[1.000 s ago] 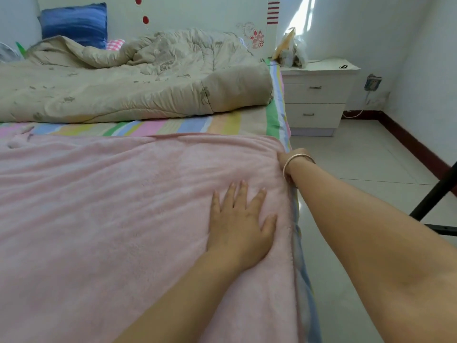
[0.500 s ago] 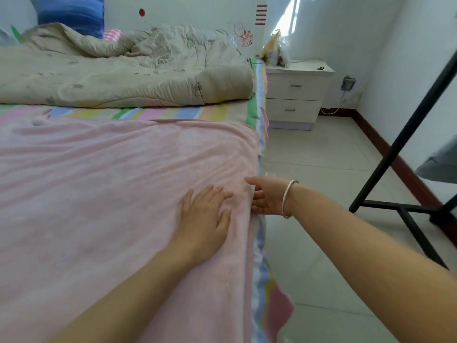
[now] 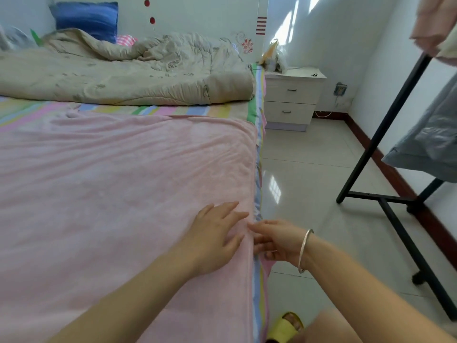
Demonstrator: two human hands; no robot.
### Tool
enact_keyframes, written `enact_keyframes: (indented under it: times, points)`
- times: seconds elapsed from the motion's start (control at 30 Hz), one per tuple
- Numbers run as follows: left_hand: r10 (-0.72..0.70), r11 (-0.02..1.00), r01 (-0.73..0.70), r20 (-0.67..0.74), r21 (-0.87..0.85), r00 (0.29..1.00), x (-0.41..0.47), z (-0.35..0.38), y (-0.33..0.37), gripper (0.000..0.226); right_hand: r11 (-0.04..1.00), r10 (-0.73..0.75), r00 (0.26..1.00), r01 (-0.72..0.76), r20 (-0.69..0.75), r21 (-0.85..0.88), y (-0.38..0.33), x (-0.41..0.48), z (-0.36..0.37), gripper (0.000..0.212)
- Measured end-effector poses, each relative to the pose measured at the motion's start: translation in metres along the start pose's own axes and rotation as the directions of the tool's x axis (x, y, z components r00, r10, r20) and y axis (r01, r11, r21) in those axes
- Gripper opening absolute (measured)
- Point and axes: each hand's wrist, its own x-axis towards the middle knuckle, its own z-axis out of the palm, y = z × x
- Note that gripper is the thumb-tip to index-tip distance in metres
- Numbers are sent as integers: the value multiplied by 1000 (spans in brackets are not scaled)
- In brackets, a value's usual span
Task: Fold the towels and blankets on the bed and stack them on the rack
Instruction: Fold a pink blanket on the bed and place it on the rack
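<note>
A large pink blanket (image 3: 111, 194) lies spread flat over the near half of the bed, its right edge running along the mattress side. My left hand (image 3: 217, 233) rests palm down on it close to that edge, fingers straight. My right hand (image 3: 274, 240), a silver bangle on its wrist, meets the blanket's edge from the floor side, thumb on top and fingers under the hem, pinching it. The black metal rack (image 3: 385, 125) stands on the floor to the right, with a grey cloth (image 3: 430, 144) and a pink cloth (image 3: 430, 23) hanging on it.
A crumpled beige quilt (image 3: 128, 78) and a blue pillow (image 3: 86, 19) fill the far end of the bed over a striped sheet (image 3: 158, 110). A white nightstand (image 3: 291, 95) stands by the headboard. Tiled floor separates bed and rack. My foot wears a yellow slipper (image 3: 284, 328).
My right hand has slid from the blanket's far right corner along the edge toward me. My left hand has shifted nearer the edge, so the two hands almost touch.
</note>
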Motion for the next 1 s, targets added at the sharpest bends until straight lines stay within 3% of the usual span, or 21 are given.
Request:
enact_keyframes:
  times: [0.13, 0.2, 0.27, 0.33, 0.37, 0.43, 0.5, 0.6, 0.73, 0.87, 1.0]
  points:
    - [52, 976, -76, 121, 206, 991, -17, 11, 7, 88, 936, 21, 998, -41, -63, -349, 19, -19, 11, 22]
    - [91, 979, -112, 129, 172, 987, -26, 12, 10, 86, 886, -167, 953, 34, -251, -462, 24, -12, 8, 24]
    - [40, 989, -48, -61, -138, 997, -33, 7, 12, 70, 770, -497, 783, 199, -374, -607, 21, -3, 10, 31]
    - [-171, 914, 41, -291, -403, 941, -35, -5, 4, 51, 523, -715, 658, 278, -237, -806, 14, -1, 25, 48]
    - [-256, 891, 84, -339, -447, 905, -38, -13, -4, 45, 392, -741, 661, 281, -120, -876, 13, 1, 39, 63]
    - [-292, 914, 163, -324, -372, 900, -47, -25, -25, 42, 151, -699, 709, 275, 94, -950, 20, 1, 68, 84]
    - [-286, 956, 266, -186, -124, 940, -71, -29, -56, 49, -10, -605, 752, 320, 260, -948, 39, -4, 96, 99]
    - [-436, 887, 431, -7, 167, 900, -133, -38, -116, 71, -66, -552, 731, 442, 401, -895, 59, -20, 118, 102]
    - [-659, 714, 647, -53, 268, 750, -221, -64, -183, 74, -183, -621, 615, 490, 486, -852, 40, -27, 141, 88]
    - [-721, 655, 721, -96, 227, 686, -256, -77, -203, 66, -139, -529, 718, 453, 452, -881, -4, -2, 200, 102]
    - [-728, 653, 743, -149, 146, 669, -279, -88, -217, 62, -119, -459, 766, 450, 451, -885, -7, 21, 284, 82]
